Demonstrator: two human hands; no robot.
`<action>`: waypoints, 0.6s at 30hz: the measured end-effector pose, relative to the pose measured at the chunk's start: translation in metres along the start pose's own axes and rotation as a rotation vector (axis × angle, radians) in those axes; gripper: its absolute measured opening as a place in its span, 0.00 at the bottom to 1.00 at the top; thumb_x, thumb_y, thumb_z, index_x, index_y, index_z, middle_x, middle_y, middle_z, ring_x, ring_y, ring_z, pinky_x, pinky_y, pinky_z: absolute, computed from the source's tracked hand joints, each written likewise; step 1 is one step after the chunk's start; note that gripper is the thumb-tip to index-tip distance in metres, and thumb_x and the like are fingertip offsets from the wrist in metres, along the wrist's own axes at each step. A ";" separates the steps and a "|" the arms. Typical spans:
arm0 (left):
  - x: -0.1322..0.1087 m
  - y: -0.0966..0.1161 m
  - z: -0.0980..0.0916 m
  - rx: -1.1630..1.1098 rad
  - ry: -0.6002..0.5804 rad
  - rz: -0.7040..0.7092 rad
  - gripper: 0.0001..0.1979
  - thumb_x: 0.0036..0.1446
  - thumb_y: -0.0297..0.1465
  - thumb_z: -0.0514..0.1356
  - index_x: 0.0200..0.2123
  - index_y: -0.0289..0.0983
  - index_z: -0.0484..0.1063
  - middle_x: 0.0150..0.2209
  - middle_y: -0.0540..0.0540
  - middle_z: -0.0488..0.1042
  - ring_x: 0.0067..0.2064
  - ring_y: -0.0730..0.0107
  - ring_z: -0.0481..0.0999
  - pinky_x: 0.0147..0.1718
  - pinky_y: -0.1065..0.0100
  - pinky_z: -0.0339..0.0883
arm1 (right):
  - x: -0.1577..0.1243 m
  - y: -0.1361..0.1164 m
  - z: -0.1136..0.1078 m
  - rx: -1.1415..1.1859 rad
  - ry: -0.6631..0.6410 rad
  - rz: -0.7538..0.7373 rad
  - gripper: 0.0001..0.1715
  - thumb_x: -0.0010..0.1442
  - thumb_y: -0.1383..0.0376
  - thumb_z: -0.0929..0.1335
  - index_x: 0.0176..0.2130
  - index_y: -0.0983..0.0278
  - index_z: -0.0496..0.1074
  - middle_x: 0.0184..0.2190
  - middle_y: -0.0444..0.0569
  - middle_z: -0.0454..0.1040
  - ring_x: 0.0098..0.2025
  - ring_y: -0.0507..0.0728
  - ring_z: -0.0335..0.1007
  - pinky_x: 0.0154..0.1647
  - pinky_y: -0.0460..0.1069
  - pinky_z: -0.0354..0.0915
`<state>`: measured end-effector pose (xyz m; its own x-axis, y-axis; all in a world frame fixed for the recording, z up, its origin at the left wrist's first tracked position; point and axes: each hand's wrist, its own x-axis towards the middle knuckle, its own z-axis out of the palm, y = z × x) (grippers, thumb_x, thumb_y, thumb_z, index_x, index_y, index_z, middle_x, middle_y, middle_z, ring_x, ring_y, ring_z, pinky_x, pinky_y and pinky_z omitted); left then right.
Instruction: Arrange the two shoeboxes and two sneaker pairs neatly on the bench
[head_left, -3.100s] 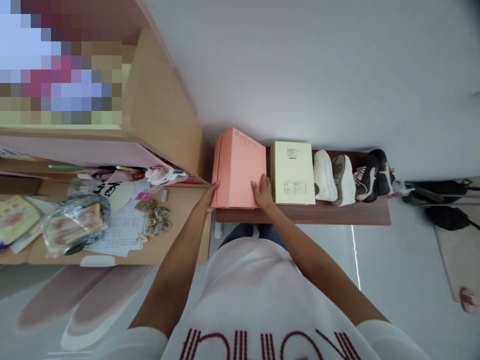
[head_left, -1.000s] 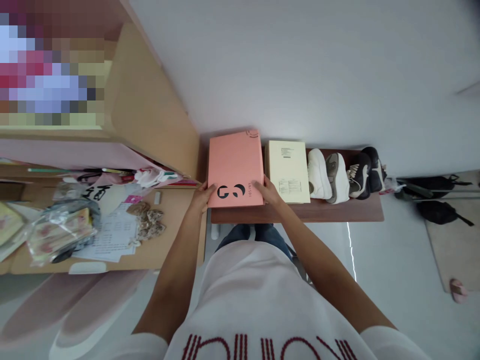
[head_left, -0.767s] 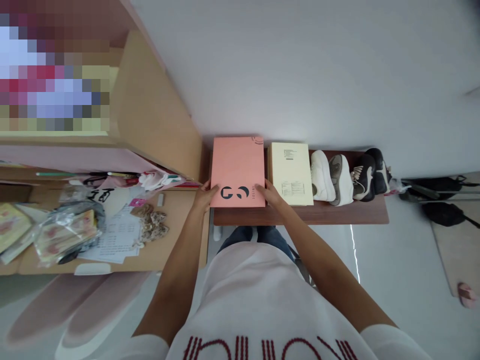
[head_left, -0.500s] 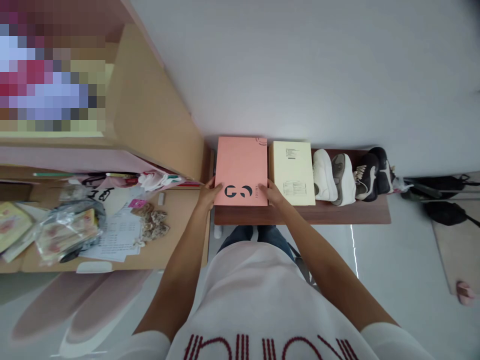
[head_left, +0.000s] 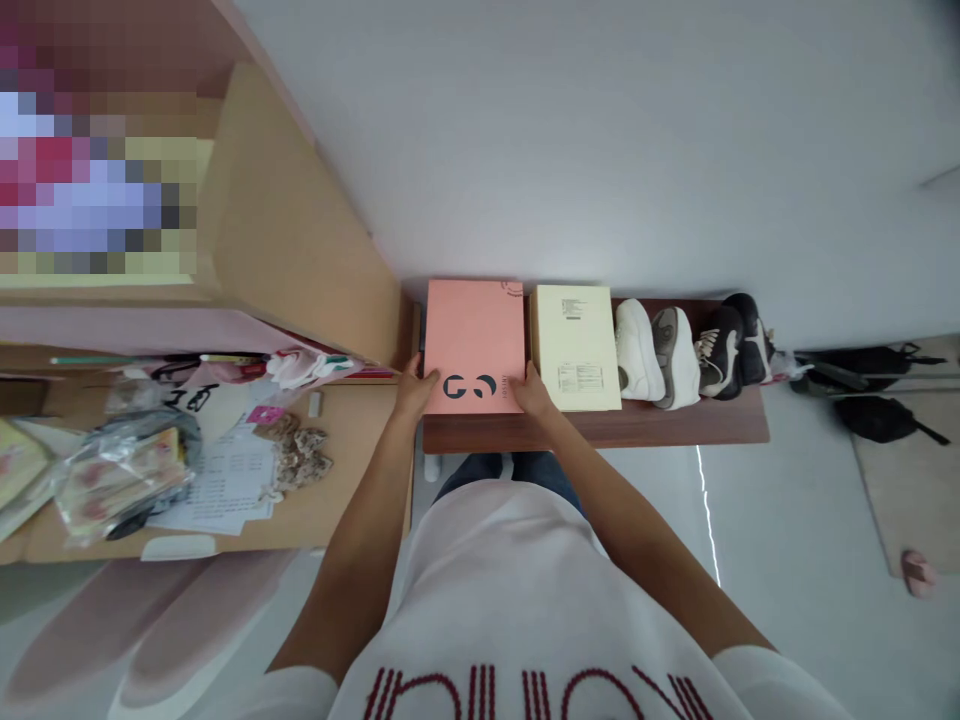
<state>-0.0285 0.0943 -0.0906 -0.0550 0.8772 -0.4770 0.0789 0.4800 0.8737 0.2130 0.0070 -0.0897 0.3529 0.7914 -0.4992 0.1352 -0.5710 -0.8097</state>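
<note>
A salmon-pink flat box (head_left: pixel 474 335) with a black logo near its near edge lies on a dark wooden bench (head_left: pixel 600 430). My left hand (head_left: pixel 414 390) grips its left side, and my right hand (head_left: pixel 531 392) grips its right side, both near the front corners. Right beside the box lies a cream box (head_left: pixel 576 347) with printed labels. Farther right along the bench stand a pair of white sneakers (head_left: pixel 646 355) and a pair of black sneakers (head_left: pixel 729 352).
To the left stands a wooden desk (head_left: pixel 352 440) holding papers (head_left: pixel 225 480), a plastic bag of packets (head_left: pixel 127 475) and a brown snack pile (head_left: pixel 294 455). A tall wooden shelf side (head_left: pixel 292 220) rises beyond it. Black bags (head_left: pixel 874 418) lie on the floor at right.
The pink box has turned from showing its plain face to its logo face. It now lies square on the bench beside the cream box, and both hands have moved to its sides.
</note>
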 end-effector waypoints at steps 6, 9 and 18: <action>-0.015 0.036 0.030 0.130 0.035 0.208 0.35 0.53 0.28 0.69 0.64 0.41 0.68 0.70 0.40 0.63 0.72 0.56 0.60 0.71 0.59 0.51 | -0.030 -0.005 -0.039 -0.021 0.081 -0.116 0.49 0.62 0.53 0.69 0.74 0.63 0.50 0.72 0.57 0.59 0.74 0.64 0.54 0.75 0.62 0.51; -0.034 0.047 0.060 0.136 -0.062 0.229 0.33 0.55 0.28 0.68 0.64 0.43 0.69 0.69 0.41 0.64 0.71 0.53 0.61 0.70 0.56 0.53 | -0.036 -0.003 -0.074 0.001 0.151 -0.123 0.47 0.63 0.51 0.68 0.73 0.62 0.52 0.69 0.59 0.63 0.72 0.65 0.58 0.72 0.63 0.55; -0.095 0.028 0.158 0.087 -0.289 0.112 0.30 0.59 0.30 0.66 0.65 0.40 0.68 0.70 0.38 0.63 0.71 0.50 0.61 0.69 0.53 0.54 | -0.027 0.028 -0.168 -0.056 0.242 -0.129 0.43 0.63 0.52 0.67 0.70 0.67 0.56 0.69 0.64 0.62 0.70 0.67 0.60 0.72 0.63 0.55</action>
<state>0.1365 0.0267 -0.0359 0.2433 0.8851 -0.3966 0.1542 0.3684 0.9168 0.3625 -0.0669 -0.0472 0.5396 0.7869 -0.2993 0.2417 -0.4854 -0.8403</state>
